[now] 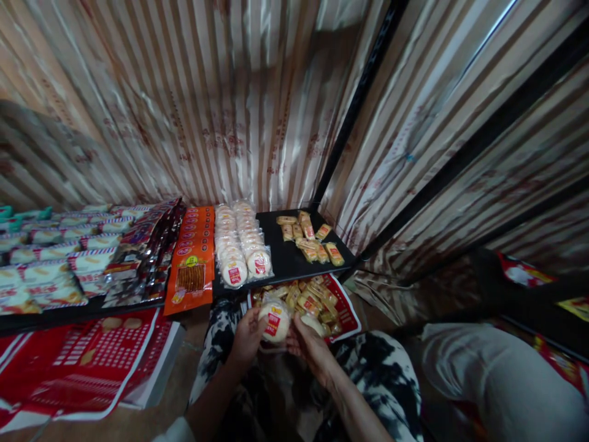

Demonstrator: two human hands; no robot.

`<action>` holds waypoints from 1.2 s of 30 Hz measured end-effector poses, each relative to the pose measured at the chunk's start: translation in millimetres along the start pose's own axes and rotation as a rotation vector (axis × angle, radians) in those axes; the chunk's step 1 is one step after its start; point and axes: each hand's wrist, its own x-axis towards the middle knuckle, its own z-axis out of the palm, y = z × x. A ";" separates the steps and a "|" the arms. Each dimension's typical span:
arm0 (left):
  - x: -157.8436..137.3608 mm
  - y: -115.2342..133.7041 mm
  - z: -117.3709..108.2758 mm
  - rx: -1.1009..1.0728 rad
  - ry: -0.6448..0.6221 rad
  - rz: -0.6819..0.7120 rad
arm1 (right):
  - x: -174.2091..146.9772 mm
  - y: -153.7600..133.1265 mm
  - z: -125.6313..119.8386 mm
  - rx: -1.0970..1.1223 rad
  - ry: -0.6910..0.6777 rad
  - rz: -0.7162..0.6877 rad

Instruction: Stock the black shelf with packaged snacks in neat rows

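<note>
Above my lap, my left hand (pixel 249 336) is closed on a round white packaged cake (pixel 275 320) with a red label, its clear wrapper facing up. My right hand (pixel 311 348) is closed around a second white round cake (pixel 313 323), partly hidden behind the thumb. Just beyond both hands lies a red and white bag (pixel 350 320) with many small yellow-wrapped snacks (pixel 309 302) on it. On the black shelf (pixel 269 242) ahead, overlapping rows of the same round cakes (pixel 237 245) lie beside a loose group of small wrapped snacks (pixel 307 236).
Left along the shelf are an orange snack packet (pixel 191 258), dark packets (pixel 147 252) and rows of white packets (pixel 50 270). A red printed bag (pixel 83 368) lies below. Black poles (pixel 460 147) and striped sheeting (pixel 207 110) enclose the space. A person's light-clothed leg (pixel 497 374) is at right.
</note>
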 end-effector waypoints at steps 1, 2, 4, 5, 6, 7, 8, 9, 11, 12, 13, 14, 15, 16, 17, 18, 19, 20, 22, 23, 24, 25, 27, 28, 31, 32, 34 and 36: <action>-0.3 1.9 0.0 -0.023 0.016 -0.006 | 0.6 0.2 2.0 -0.013 -0.009 -0.040; -0.5 3.8 -0.1 -0.043 0.024 -0.005 | 1.7 0.5 4.6 -0.031 -0.025 -0.083; -0.6 7.0 -0.7 -0.059 0.031 0.004 | 5.4 1.2 10.8 -0.066 -0.058 -0.155; -0.4 8.3 -1.3 -0.058 0.035 0.010 | 8.1 1.8 13.9 -0.073 -0.067 -0.178; -0.3 9.3 -2.2 -0.052 0.039 0.016 | 11.3 2.4 16.9 -0.075 -0.068 -0.192; 0.0 10.2 -3.3 -0.044 0.045 0.022 | 14.9 3.2 19.5 -0.079 -0.062 -0.203; 0.5 10.9 -4.7 -0.033 0.049 0.026 | 18.7 4.1 21.6 -0.086 -0.055 -0.212; 1.2 11.4 -6.4 -0.019 0.055 0.030 | 22.7 4.9 23.2 -0.096 -0.047 -0.221; 3.5 12.1 -10.3 0.016 0.064 0.054 | 30.7 6.3 25.1 -0.119 -0.011 -0.243; 5.2 12.2 -12.2 0.035 0.067 0.070 | 34.5 6.6 25.6 -0.125 0.009 -0.255; 7.3 12.2 -13.8 0.052 0.068 0.087 | 38.1 6.3 26.1 -0.130 0.031 -0.268; 9.7 12.0 -15.1 0.066 0.070 0.101 | 41.4 5.4 26.5 -0.136 0.051 -0.284; 12.3 11.8 -16.0 0.077 0.075 0.112 | 44.4 3.6 27.0 -0.142 0.070 -0.303; 15.1 11.6 -16.4 0.086 0.081 0.119 | 47.2 1.1 27.6 -0.149 0.081 -0.322; 17.9 11.5 -16.5 0.093 0.094 0.126 | 49.6 -2.2 28.4 -0.153 0.085 -0.342; 20.6 11.5 -16.2 0.100 0.109 0.134 | 51.9 -6.1 29.3 -0.156 0.085 -0.362; 23.1 11.6 -15.8 0.108 0.123 0.146 | 54.0 -10.3 30.3 -0.159 0.079 -0.381; 25.3 11.9 -15.4 0.121 0.133 0.162 | 56.0 -14.7 31.4 -0.164 0.071 -0.398; 28.7 12.7 -15.3 0.169 0.153 0.212 | 60.6 -23.0 33.9 -0.192 0.058 -0.435; 29.8 13.2 -15.8 0.207 0.170 0.247 | 63.4 -26.5 35.3 -0.214 0.052 -0.450; 30.6 13.6 -16.7 0.258 0.194 0.285 | 66.7 -29.5 36.5 -0.237 0.047 -0.462; 31.1 14.1 -17.9 0.319 0.226 0.327 | 70.4 -31.8 37.8 -0.259 0.045 -0.474; 31.2 15.1 -21.3 0.465 0.287 0.425 | 79.4 -34.9 39.9 -0.299 0.047 -0.503; 30.9 16.0 -23.2 0.546 0.318 0.481 | 84.3 -36.1 40.7 -0.314 0.055 -0.518; 30.6 20.5 -28.5 0.798 0.421 0.659 | 98.8 -40.3 41.5 -0.372 0.084 -0.557; 31.1 22.6 -30.0 0.864 0.453 0.709 | 102.9 -42.4 41.2 -0.412 0.096 -0.568; 33.9 26.9 -32.4 0.953 0.484 0.776 | 109.4 -47.7 40.3 -0.541 0.141 -0.591; 38.7 29.9 -34.1 0.993 0.488 0.802 | 113.8 -53.6 39.9 -0.725 0.220 -0.631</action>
